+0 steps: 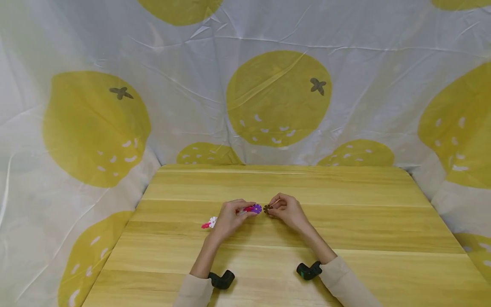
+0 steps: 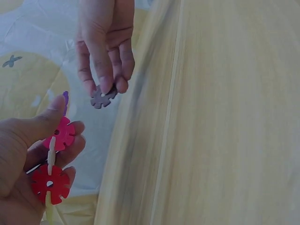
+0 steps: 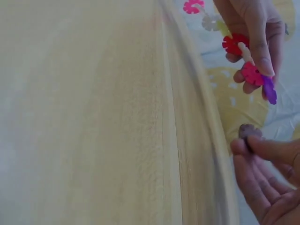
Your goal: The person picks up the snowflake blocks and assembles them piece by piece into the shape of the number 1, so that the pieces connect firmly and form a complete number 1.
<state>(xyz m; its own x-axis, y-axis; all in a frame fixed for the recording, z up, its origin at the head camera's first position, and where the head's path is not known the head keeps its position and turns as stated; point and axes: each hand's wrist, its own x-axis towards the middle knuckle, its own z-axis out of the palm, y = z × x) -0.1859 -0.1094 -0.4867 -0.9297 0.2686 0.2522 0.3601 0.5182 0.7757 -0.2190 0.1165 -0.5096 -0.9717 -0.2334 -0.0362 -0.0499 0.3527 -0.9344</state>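
Note:
My left hand [image 1: 231,216] holds a chain of notched, flower-shaped plastic discs between thumb and fingers. In the left wrist view the chain shows a red disc [image 2: 50,184], a pale disc seen edge-on, a pink disc [image 2: 65,133] and a purple disc [image 2: 65,102] at the near end. Its far end, with a white disc [image 1: 212,222] and a pink one, sticks out left of the hand. A single brown notched disc [image 1: 267,209] is pinched by my right hand [image 1: 288,211]. A small gap lies between the brown disc and the purple disc [image 1: 256,209].
Both hands are above a wooden table [image 1: 364,213]. Behind it hangs a white cloth [image 1: 184,106] printed with big yellow fruit. Black devices [image 1: 222,280] are worn at both wrists, by beige sleeves [image 1: 194,291].

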